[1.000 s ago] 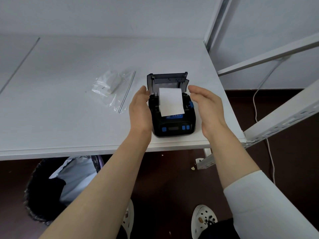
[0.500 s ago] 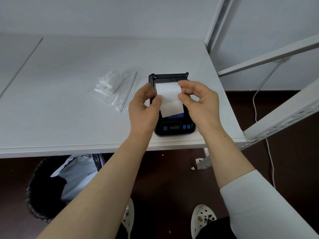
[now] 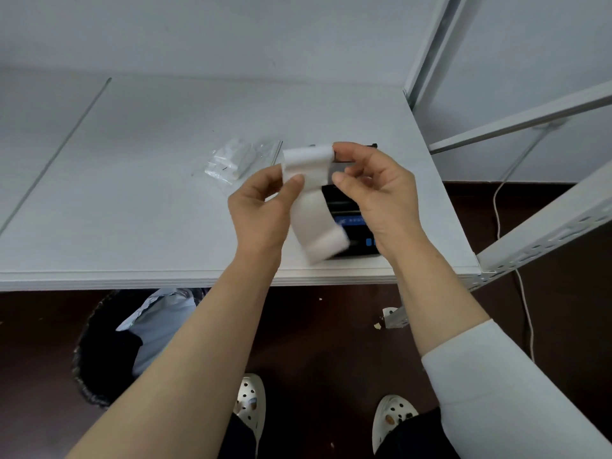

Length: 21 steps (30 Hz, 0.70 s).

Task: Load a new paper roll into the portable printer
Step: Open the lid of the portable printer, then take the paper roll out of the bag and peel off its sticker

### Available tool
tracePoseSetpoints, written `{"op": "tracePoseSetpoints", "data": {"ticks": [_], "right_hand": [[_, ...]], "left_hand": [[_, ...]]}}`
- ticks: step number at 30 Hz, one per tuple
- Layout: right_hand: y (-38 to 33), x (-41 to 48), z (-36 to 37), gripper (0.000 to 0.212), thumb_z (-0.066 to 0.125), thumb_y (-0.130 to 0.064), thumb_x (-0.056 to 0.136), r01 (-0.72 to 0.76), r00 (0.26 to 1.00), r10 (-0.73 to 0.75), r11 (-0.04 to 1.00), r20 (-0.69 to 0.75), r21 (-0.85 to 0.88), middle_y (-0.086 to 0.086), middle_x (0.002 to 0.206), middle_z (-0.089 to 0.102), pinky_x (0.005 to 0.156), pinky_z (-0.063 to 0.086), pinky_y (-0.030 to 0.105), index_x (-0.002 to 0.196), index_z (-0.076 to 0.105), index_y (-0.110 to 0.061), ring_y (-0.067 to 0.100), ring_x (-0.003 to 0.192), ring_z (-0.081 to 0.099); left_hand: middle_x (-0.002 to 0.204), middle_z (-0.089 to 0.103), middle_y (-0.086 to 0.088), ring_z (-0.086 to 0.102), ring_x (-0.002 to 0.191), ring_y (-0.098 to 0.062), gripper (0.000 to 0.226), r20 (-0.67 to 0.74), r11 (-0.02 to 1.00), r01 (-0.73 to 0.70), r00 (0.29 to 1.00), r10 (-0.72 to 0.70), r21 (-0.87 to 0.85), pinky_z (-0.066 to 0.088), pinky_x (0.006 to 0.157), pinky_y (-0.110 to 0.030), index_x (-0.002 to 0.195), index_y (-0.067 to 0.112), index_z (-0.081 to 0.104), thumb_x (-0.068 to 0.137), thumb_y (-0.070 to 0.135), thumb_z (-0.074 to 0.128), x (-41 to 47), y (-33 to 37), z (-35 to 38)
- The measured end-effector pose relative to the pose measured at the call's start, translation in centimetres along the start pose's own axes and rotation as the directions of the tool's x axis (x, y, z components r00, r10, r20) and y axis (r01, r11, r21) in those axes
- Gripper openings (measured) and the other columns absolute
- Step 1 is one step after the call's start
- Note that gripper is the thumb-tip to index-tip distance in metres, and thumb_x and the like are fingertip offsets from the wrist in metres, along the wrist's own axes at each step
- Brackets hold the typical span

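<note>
Lifted clear of the printer (image 3: 347, 226) since a moment ago, the paper strip (image 3: 311, 193) is pinched by your left hand (image 3: 261, 207) and right hand (image 3: 381, 190); keep it taut and square.

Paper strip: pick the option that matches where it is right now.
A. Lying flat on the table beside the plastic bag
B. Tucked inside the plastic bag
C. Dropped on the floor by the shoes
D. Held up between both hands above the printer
D: the paper strip is pinched by the left hand and the right hand, raised over the black portable printer on the white table.
</note>
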State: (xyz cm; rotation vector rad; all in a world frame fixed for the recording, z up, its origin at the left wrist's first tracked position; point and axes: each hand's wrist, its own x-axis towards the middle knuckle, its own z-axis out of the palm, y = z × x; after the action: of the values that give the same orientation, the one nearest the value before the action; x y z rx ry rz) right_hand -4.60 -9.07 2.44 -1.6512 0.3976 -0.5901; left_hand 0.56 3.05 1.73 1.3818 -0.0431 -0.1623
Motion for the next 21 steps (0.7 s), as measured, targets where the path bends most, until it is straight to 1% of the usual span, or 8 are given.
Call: {"op": "tracePoseSetpoints", "data": {"ticks": [3, 5, 9, 12, 14, 17, 19, 21], "right_hand": [[0.0, -0.3, 1.4, 0.033, 0.063, 0.001, 0.082, -0.018, 1.0, 0.016, 0.997, -0.025, -0.072, -0.013, 0.089, 0.06, 0.089, 0.048, 0.025, 0.106, 0.067, -0.023, 0.009, 0.086, 0.051], [-0.1, -0.4, 2.4, 0.031, 0.06, 0.0, 0.084, -0.009, 1.0, 0.008, 0.987, -0.005, -0.158, -0.017, 0.085, 0.057, 0.086, 0.046, 0.019, 0.108, 0.068, -0.019, 0.005, 0.08, 0.051], [-0.1, -0.7, 5.5, 0.029, 0.056, -0.001, 0.086, 0.138, 0.986, -0.085, 0.904, 0.147, -0.405, -0.014, 0.092, 0.06, 0.077, 0.044, 0.017, 0.107, 0.068, -0.016, 0.003, 0.078, 0.054], [0.5, -0.2, 7.9, 0.034, 0.05, -0.001, 0.087, 0.276, 0.946, -0.065, 0.678, 0.318, -0.682, 0.003, 0.121, 0.059, 0.086, 0.048, 0.032, 0.114, 0.064, -0.016, 0.02, 0.101, 0.06], [0.8, 0.5, 9.2, 0.039, 0.047, 0.005, 0.085, 0.346, 0.917, -0.002, 0.502, 0.399, -0.793, 0.007, 0.125, 0.056, 0.088, 0.048, 0.037, 0.117, 0.061, -0.013, 0.027, 0.11, 0.056], [1.0, 1.3, 10.6, 0.042, 0.047, 0.012, 0.08, 0.449, 0.876, 0.074, 0.241, 0.477, -0.861, 0.012, 0.123, 0.055, 0.089, 0.044, 0.036, 0.117, 0.058, -0.006, 0.032, 0.114, 0.05], [1.4, 1.9, 11.4, 0.04, 0.049, 0.01, 0.08, 0.499, 0.85, 0.101, 0.154, 0.516, -0.853, 0.012, 0.122, 0.056, 0.093, 0.039, 0.034, 0.116, 0.056, -0.005, 0.031, 0.117, 0.047], [2.0, 2.5, 11.9, 0.042, 0.051, 0.009, 0.077, 0.534, 0.828, 0.131, 0.116, 0.546, -0.838, 0.01, 0.121, 0.056, 0.101, 0.033, 0.031, 0.116, 0.056, -0.007, 0.029, 0.12, 0.045]], "left_hand": [[0.056, 0.065, 0.013, 0.055, 0.047, 0.004, 0.017, -0.154, 0.996, 0.02, 0.988, -0.033, -0.085, 0.042, 0.045, -0.012, 0.098, -0.002, 0.068, 0.081, -0.001, 0.065, 0.9, 0.6, -1.8], [0.061, 0.065, 0.009, 0.057, 0.049, 0.002, 0.018, -0.23, 0.997, 0.024, 0.972, -0.041, -0.078, 0.042, 0.044, -0.015, 0.099, 0.0, 0.068, 0.082, 0.0, 0.064, 1.5, 1.0, -3.3], [0.079, 0.07, 0.002, 0.063, 0.068, -0.011, 0.022, -0.35, 0.999, 0.027, 0.936, -0.033, -0.022, 0.055, 0.068, -0.028, 0.098, 0.007, 0.072, 0.078, 0.004, 0.062, 3.1, 0.6, -6.4], [0.088, 0.073, 0.003, 0.061, 0.072, -0.014, 0.032, -0.397, 0.996, 0.029, 0.918, 0.004, 0.079, 0.058, 0.082, -0.033, 0.106, 0.013, 0.073, 0.076, 0.007, 0.062, 4.4, 0.0, -8.1], [0.103, 0.073, -0.001, 0.061, 0.076, -0.012, 0.038, -0.401, 0.991, 0.039, 0.916, 0.015, 0.126, 0.056, 0.089, -0.035, 0.115, 0.014, 0.069, 0.078, 0.006, 0.06, 5.0, -0.2, -9.0], [0.126, 0.058, 0.001, 0.063, 0.094, -0.019, 0.066, -0.358, 0.972, 0.116, 0.933, -0.037, 0.202, 0.05, 0.098, -0.044, 0.143, 0.013, 0.037, 0.082, 0.006, 0.059, 5.8, -0.2, -9.4], [0.131, 0.044, 0.002, 0.057, 0.114, -0.022, 0.082, -0.306, 0.949, 0.146, 0.95, -0.057, 0.278, 0.05, 0.096, -0.046, 0.15, 0.017, 0.016, 0.081, 0.004, 0.057, 6.1, -0.5, -9.4], [0.144, 0.031, -0.002, 0.048, 0.116, -0.024, 0.085, -0.275, 0.924, 0.154, 0.96, -0.056, 0.349, 0.053, 0.079, -0.036, 0.151, 0.02, 0.01, 0.08, 0.001, 0.054, 6.2, -0.6, -9.3]]}}
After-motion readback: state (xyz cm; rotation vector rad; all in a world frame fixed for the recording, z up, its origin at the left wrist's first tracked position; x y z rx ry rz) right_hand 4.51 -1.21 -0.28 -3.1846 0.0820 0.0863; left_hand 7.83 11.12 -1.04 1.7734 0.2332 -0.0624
